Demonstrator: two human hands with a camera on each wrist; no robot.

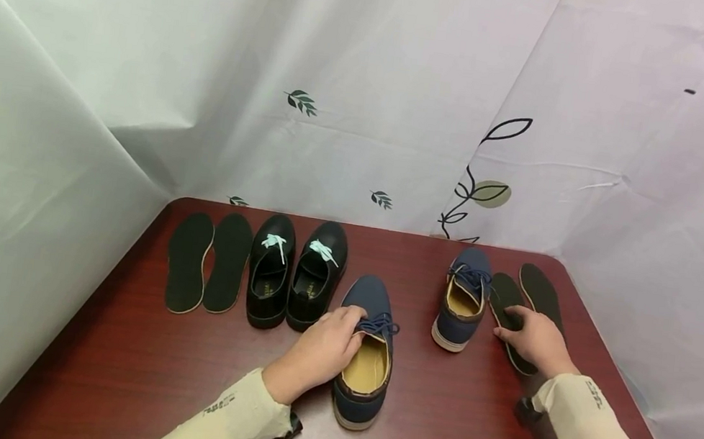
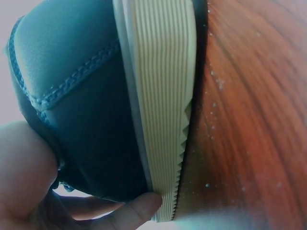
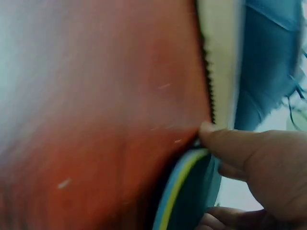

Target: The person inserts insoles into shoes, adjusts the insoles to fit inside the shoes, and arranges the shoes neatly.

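Note:
In the head view my left hand (image 1: pixel 325 343) grips the side of a navy lace-up shoe (image 1: pixel 370 292) near its laces; the shoe stands on the table, its tan lining visible. From the left wrist, its ribbed cream sole (image 2: pixel 165 86) appears close beside the tabletop. At the right, my right hand (image 1: pixel 537 338) holds a dark insole (image 1: pixel 507 291), thumb by its left edge and fingers curled over it. The right wrist view shows this insole's layered edge (image 3: pixel 175 187) low over the table. A second dark insole (image 1: pixel 540 288) lies just beyond that hand.
The other navy shoe (image 1: pixel 457 326) stands left of the right-hand insoles. On the left are a pair of black shoes with pale laces, one (image 1: pixel 272 261) beside the other (image 1: pixel 318 266), and two more dark insoles (image 1: pixel 188 262). Patterned cloth (image 1: pixel 345 161) hangs around the red-brown table (image 1: pixel 178 373).

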